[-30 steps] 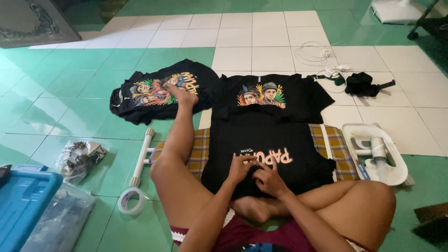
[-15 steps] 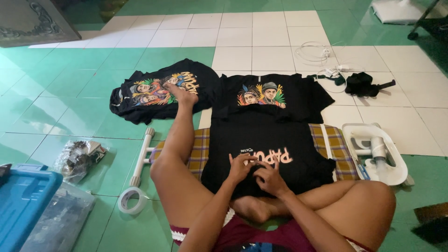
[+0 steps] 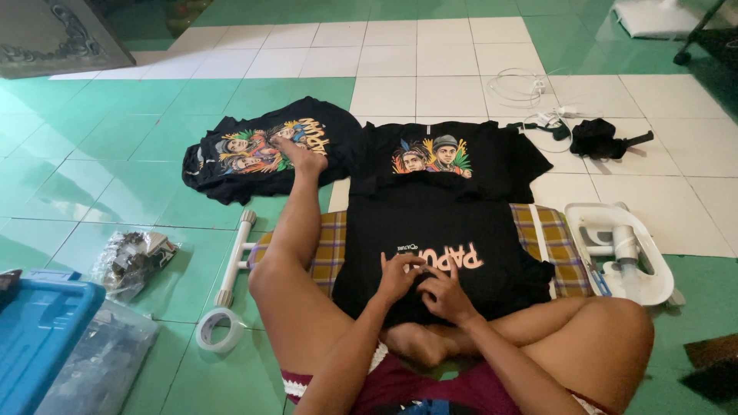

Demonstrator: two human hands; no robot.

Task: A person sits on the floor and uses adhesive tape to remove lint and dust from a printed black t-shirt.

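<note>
The person is sitting cross-legged on the floor [image 3: 115, 161] of green and white tiles, working on the near shirt [image 3: 446, 238], a black one lying flat on a plaid cloth [image 3: 550, 230] with its orange lettering facing up. The left hand [image 3: 400, 278] and the right hand [image 3: 446, 296] are both resting on the shirt's near edge, just beside each other, with fingers curled into the fabric; each grip appears partly closed and is pinching or bunching cloth, though the exact hold is hidden by the knuckles. Judged from the layout, this shirt is at an early stage: its body is lying spread out and only the near edge is being gathered. 2 more black shirts are lying beyond it: the middle shirt [image 3: 446, 157], overlapped by the near one, and the left shirt [image 3: 261, 150], crumpled, with the person's foot [image 3: 304, 157] resting on it. Neither of these 2 is being handled. A tape roll [image 3: 217, 329] and a white pipe frame [image 3: 234, 257] are lying to the left, near a blue bin [image 3: 38, 327]; a white tray [image 3: 623, 250] is sitting to the right.
</note>
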